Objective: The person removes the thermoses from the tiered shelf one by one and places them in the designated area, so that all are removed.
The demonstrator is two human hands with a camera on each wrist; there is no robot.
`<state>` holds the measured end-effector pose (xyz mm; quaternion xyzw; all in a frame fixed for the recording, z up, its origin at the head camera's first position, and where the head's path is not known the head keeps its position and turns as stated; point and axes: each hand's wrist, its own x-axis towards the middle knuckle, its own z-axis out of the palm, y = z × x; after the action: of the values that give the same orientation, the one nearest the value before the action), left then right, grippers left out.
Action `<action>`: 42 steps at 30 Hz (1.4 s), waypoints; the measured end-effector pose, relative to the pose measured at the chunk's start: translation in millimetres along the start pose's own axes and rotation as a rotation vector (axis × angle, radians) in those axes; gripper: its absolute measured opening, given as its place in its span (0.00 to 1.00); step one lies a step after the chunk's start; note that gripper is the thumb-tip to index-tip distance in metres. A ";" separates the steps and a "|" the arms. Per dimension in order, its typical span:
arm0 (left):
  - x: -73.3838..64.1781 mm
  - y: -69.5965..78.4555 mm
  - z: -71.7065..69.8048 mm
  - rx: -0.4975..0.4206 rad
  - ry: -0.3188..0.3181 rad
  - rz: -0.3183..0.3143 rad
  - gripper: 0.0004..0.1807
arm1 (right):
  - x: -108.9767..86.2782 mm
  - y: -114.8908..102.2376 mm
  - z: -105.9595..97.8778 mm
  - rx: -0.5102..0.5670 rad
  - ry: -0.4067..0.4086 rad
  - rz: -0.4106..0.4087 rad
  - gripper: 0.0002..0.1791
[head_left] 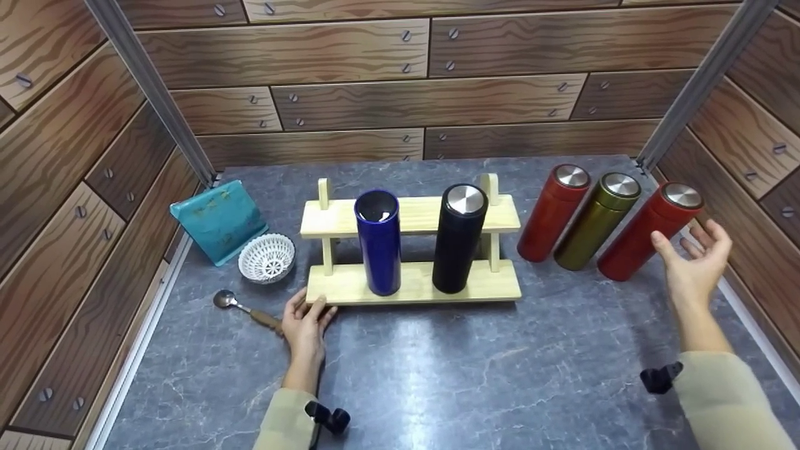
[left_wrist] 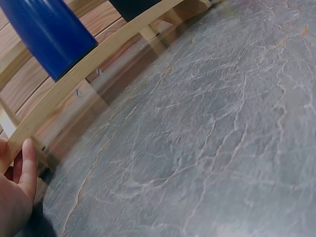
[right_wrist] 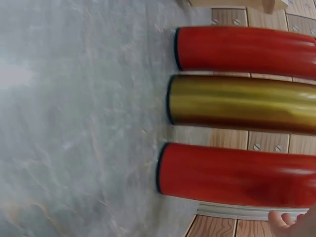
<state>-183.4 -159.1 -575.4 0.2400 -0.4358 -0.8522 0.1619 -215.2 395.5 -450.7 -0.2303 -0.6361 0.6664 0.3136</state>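
A two-tier pale wooden rack (head_left: 412,290) stands mid-table. My left hand (head_left: 304,328) pinches the front left corner of its lower shelf; in the left wrist view the fingertips (left_wrist: 28,155) lie at the shelf's end. On that shelf a blue thermos (head_left: 382,256), dark inside its top, and a black thermos with a silver lid (head_left: 459,250) stand upright. At the right, my right hand (head_left: 697,269) is beside the outermost red thermos (head_left: 644,240), thumb and fingers spread apart with nothing between them. A gold-green thermos (head_left: 590,231) and another red thermos (head_left: 550,219) stand left of it.
Left of the rack are a teal pouch (head_left: 222,219), a white openwork basket (head_left: 267,257) and a spoon with a wooden handle (head_left: 265,319), close beside my left hand. Wood-patterned walls (head_left: 350,56) enclose the grey marbled table (head_left: 475,375) at the back and sides.
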 end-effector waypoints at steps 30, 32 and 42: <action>-1.8 -2.4 -0.2 -0.002 -0.005 0.027 0.26 | -70.2 9.8 10.1 0.211 -0.143 -0.180 0.34; -2.1 -2.6 -0.6 0.007 -0.007 0.025 0.26 | -74.4 8.0 13.5 0.228 -0.164 -0.183 0.34; -1.0 -2.3 0.8 0.036 -0.005 0.023 0.27 | -93.6 7.4 36.2 0.251 -0.270 -0.199 0.34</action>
<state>-183.1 -156.7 -576.7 0.2357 -0.4540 -0.8430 0.1664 -176.4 303.6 -463.6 -0.0339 -0.6039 0.7310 0.3160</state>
